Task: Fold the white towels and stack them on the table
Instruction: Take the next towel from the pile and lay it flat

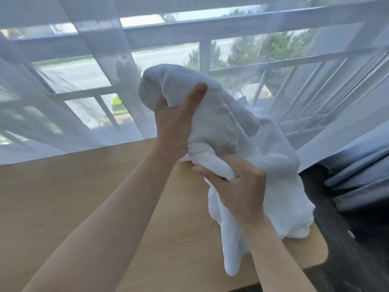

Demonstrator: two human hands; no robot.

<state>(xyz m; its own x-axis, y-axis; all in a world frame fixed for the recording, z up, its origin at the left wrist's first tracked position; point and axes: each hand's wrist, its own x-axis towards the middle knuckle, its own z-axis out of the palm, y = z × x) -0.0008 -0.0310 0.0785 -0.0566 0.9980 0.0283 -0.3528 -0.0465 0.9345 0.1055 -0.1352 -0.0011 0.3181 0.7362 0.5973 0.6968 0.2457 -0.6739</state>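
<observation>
1. A white towel (227,123) is bunched and unfolded, held up in the air over the right part of the tabletop (105,197), in front of the window.
2. The top of the towel bulges into a rounded hump; its lower folds hang down in loose lobes, and one long end droops past the right wrist toward the near edge of the tabletop.
3. The towel's lowest right folds seem to rest on or just above the tabletop near its rounded right corner; whether they touch cannot be told.
4. The left hand (174,125) is raised and grips the towel from its left side, thumb stretched up along the cloth and the other fingers curled out of sight behind or inside the fabric.
5. The right hand (240,186) is lower and nearer the camera; its fingers (210,171) are curled tight round a thick rolled wad of the towel, just under the left hand.
6. Both bare forearms reach in from the lower edge of the view.
7. The tabletop is light wood.
8. Behind it hangs a sheer white curtain (63,91) over the window, through which a railing (294,66), trees and a road show.
9. To the right lie a heavier grey curtain (357,175) and a dark surface (347,249).
</observation>
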